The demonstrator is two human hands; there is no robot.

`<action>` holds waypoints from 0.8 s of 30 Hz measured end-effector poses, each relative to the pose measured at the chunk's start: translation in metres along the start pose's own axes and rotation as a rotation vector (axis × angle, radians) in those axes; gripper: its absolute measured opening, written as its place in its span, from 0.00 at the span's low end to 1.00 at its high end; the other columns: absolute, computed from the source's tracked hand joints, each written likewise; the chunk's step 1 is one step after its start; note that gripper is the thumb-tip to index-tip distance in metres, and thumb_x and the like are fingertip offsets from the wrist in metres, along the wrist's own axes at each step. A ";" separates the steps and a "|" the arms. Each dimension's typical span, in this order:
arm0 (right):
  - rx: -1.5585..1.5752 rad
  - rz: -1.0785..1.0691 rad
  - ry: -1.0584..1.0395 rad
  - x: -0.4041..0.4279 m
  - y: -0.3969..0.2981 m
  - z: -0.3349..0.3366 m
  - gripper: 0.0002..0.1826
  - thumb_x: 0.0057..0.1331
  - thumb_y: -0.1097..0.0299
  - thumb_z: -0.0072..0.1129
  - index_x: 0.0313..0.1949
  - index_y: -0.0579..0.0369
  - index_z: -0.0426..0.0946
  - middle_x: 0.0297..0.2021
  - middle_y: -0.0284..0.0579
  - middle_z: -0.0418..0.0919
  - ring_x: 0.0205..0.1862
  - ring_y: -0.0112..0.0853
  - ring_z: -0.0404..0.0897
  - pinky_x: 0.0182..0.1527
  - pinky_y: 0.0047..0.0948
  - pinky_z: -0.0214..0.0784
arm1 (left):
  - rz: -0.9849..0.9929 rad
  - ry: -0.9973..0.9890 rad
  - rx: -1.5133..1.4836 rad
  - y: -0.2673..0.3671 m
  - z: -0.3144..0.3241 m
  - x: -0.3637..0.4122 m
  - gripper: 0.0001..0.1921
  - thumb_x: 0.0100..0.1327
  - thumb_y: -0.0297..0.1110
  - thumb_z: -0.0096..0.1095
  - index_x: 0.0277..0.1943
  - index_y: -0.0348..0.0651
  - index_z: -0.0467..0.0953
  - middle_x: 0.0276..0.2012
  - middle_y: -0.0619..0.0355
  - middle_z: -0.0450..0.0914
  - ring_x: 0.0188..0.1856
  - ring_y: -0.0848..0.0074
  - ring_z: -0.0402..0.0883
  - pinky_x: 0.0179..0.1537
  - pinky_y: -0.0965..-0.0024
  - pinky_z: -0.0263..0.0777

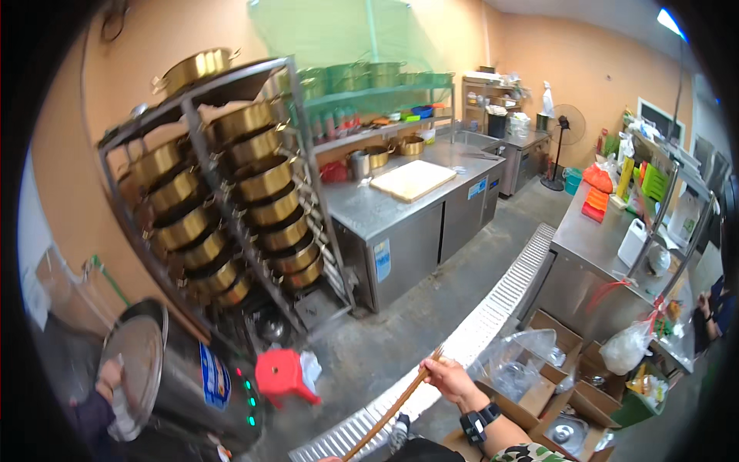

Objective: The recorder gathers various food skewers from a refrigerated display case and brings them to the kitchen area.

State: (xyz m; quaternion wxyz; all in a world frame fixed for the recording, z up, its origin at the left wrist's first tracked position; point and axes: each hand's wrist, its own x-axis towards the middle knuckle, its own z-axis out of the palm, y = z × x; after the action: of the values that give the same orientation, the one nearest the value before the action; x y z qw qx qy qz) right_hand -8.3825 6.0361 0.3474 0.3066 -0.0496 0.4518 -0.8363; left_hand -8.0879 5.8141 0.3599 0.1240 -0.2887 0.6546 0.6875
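My right hand (pixel 449 378), with a black strap device on the wrist, is closed around the upper part of a long, thin brown stick (pixel 398 406), which may be a bundle. Its tip looks frayed and points up over the metal floor grating (pixel 491 300). The stick slants down to the bottom edge, where only a sliver of my left hand (pixel 330 459) shows beside its lower end; its grip is hidden. Part of a shoe (pixel 399 433) shows under the stick.
Left, a co-worker's hand (pixel 109 375) with a cloth touches a large steel vessel's lid (pixel 134 369). Near it stand a red plastic stool (pixel 278 375) and a rack (pixel 190 115) of brass-coloured pots. Cardboard boxes (pixel 531 398) lie right, below a steel counter (pixel 577 248); a cutting board (pixel 414 180) rests on another.
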 end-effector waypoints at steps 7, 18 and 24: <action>-0.113 0.267 -0.312 0.140 -0.024 -0.003 0.17 0.65 0.64 0.53 0.48 0.62 0.70 0.46 0.43 0.73 0.43 0.25 0.76 0.47 0.20 0.72 | -0.006 -0.228 -0.146 0.148 0.003 0.198 0.10 0.65 0.40 0.52 0.41 0.43 0.74 0.22 0.70 0.65 0.22 0.87 0.62 0.24 0.84 0.55; -0.657 -0.015 -0.119 0.332 -0.172 -0.145 0.13 0.67 0.60 0.49 0.36 0.58 0.72 0.21 0.31 0.73 0.24 0.17 0.72 0.27 0.17 0.64 | 0.121 -0.787 0.145 0.397 0.140 0.490 0.14 0.65 0.36 0.53 0.51 0.41 0.71 0.35 0.63 0.77 0.27 0.87 0.68 0.28 0.83 0.62; -1.591 0.022 -0.042 0.400 -0.306 -0.179 0.19 0.67 0.55 0.45 0.39 0.59 0.76 0.32 0.53 0.79 0.33 0.41 0.78 0.38 0.37 0.68 | 0.327 -1.087 -0.126 0.540 0.242 0.652 0.21 0.63 0.33 0.54 0.58 0.41 0.64 0.50 0.59 0.75 0.25 0.89 0.65 0.25 0.85 0.59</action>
State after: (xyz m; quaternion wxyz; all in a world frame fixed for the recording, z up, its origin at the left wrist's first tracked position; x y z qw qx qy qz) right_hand -8.9126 6.0666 0.4048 0.1958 -0.2651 0.9081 -0.2584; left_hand -8.9640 5.8534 0.4367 0.3175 0.2050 0.4907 0.7851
